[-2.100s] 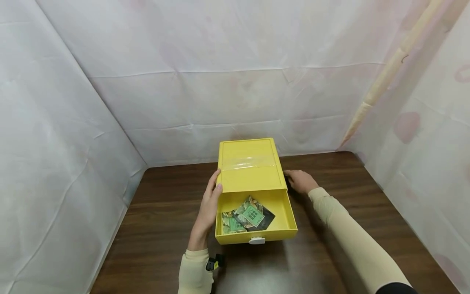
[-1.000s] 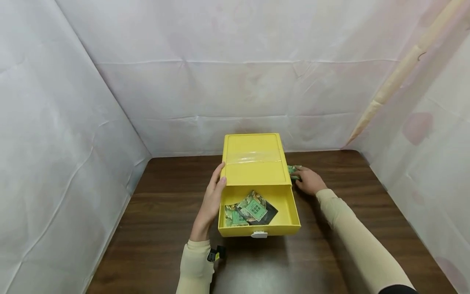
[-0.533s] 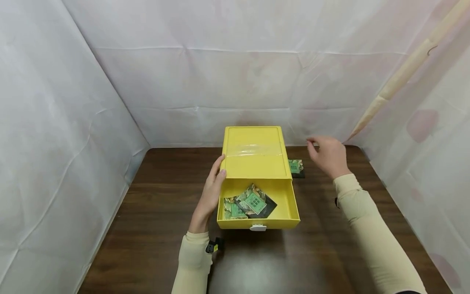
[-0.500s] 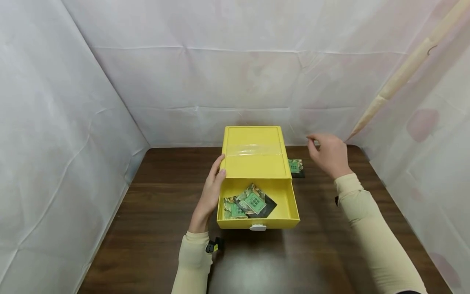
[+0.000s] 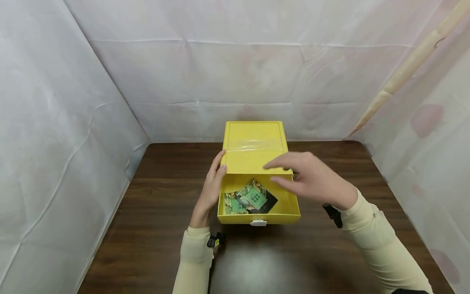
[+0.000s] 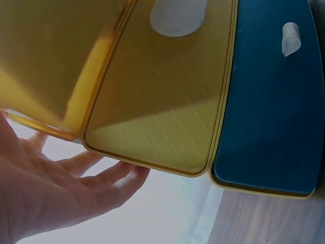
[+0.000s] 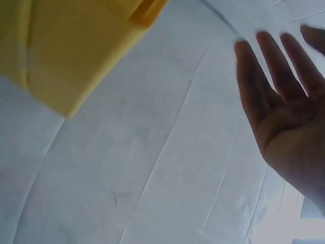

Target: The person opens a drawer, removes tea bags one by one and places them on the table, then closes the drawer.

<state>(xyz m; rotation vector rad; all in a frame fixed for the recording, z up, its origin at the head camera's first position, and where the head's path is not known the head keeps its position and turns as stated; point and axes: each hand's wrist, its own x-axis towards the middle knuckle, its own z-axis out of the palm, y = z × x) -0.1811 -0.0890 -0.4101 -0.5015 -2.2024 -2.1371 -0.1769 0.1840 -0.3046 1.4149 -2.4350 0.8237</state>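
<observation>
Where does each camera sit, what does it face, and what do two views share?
Head: on the head, facing forward and down at the yellow box; left grip, right grip, sleeves show.
Left wrist: on that wrist, facing drawer fronts; left grip shows.
Right wrist: on that wrist, facing pale sheeting; right grip shows.
Head and left wrist share the left grip against the box.
</observation>
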